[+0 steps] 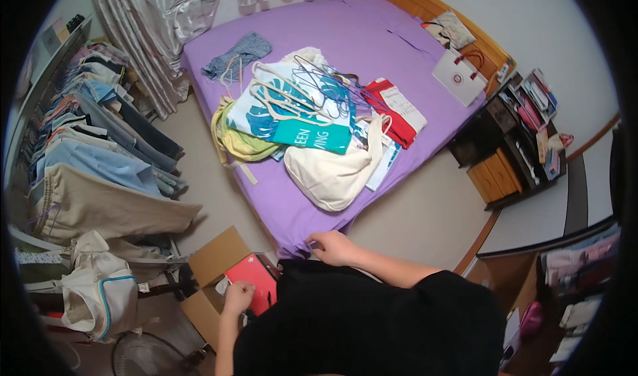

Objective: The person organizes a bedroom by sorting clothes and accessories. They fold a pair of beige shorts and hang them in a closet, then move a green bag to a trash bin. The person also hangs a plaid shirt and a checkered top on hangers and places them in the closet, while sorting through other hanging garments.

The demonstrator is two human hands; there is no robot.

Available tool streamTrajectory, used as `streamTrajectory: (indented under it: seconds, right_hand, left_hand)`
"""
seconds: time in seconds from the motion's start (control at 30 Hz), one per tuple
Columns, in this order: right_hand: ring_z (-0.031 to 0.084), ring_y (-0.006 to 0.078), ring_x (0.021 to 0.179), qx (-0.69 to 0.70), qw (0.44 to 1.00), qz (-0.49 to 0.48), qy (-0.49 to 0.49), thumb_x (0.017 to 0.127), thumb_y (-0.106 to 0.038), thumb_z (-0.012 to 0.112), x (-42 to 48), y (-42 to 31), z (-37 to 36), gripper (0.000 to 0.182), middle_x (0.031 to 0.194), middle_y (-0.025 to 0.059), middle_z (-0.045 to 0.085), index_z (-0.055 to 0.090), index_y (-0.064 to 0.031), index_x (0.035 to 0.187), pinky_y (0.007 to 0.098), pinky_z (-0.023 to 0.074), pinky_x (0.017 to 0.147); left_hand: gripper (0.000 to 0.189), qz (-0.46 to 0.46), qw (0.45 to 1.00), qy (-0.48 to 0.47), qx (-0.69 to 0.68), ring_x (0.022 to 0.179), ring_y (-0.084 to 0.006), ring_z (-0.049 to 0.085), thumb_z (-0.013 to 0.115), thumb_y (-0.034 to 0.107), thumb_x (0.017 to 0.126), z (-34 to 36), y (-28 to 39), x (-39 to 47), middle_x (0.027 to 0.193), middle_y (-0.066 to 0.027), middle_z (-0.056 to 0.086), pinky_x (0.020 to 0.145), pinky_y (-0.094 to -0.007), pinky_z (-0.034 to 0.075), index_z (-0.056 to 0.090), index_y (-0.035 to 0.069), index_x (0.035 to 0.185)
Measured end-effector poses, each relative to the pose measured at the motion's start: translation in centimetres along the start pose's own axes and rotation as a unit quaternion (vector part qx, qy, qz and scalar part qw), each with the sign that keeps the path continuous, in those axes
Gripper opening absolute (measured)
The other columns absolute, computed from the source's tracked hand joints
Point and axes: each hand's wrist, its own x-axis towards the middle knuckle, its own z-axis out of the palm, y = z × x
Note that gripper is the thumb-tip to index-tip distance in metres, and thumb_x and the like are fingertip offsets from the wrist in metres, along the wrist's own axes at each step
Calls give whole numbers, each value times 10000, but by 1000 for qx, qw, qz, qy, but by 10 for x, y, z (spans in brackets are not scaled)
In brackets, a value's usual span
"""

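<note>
My left hand (240, 296) is at the edge of a red box or bag (254, 279) that stands in an open cardboard box (219, 254); whether the fingers grip it cannot be made out. My right hand (331, 248), fingers curled, is at the near corner of the purple bedsheet (279, 216), and its hold on the cloth is unclear. On the bed lie a cream cloth bag (324, 176), a white and teal bag with a leaf print (244, 109), white hangers (284, 101), blue wire hangers (329, 84), a yellow-green bag (239, 141) and a folded red and white item (398, 111).
Clothes on hangers (109, 161) fill a rack at the left, with a white backpack (94, 286) at its near end. A fan (149, 353) stands below. A white paper bag (458, 77) leans by the headboard, near a dark shelf unit (503, 146).
</note>
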Motion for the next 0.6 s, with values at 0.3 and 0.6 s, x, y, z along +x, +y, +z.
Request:
streamTrajectory:
  seconds: [0.3, 0.6]
  right_hand:
    - [603, 330, 783, -83, 991, 30, -104, 791, -205, 580, -83, 1, -6, 324, 821, 174, 625, 563, -73, 1086, 413, 472, 717]
    - [597, 329, 722, -55, 998, -9, -9, 808, -208, 578, -106, 14, -41, 272, 767, 161, 625, 577, -58, 1034, 412, 474, 670]
  left_hand:
    - [154, -233, 963, -1, -133, 583, -120, 552, 589, 128, 768, 85, -28, -112, 621, -58, 604, 549, -268, 442, 640, -18, 775]
    - [184, -245, 963, -57, -100, 595, -164, 594, 602, 154, 774, 111, -26, -114, 629, -114, 619, 573, -301, 469, 646, -24, 783]
